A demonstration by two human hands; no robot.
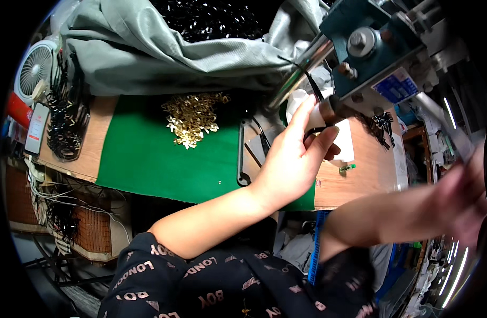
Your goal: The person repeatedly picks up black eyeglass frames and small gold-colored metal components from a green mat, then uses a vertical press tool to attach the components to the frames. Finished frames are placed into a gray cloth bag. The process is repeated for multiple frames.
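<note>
In the head view, we see the left hand (288,161) raised over the right part of the green mat (142,148), its fingers pointing up and away from the body. Its thumb and fingers pinch a small black strip (316,130), which lies at the fingertips, just below the ram (331,108) of the dark green press (371,47); we cannot tell whether strip and ram touch. The index finger reaches up beside the ram.

The right hand (466,199) is blurred at the far right, well apart from the strip, by the lower end of the metal lever (445,119). We cannot tell whether it is closed around that lever.

To the left of the left hand, we find a heap of gold-coloured pieces (192,116) on the mat, below a draped grey cloth (164,53) with shiny black pieces (211,21) behind its folds. On the wooden table (333,199), to the right of the left hand, lie a white sheet (347,140) and a small bottle with a green cap (348,168). Near the left edge, we see a white fan (35,71) beside hanging black strands (66,122)
</note>
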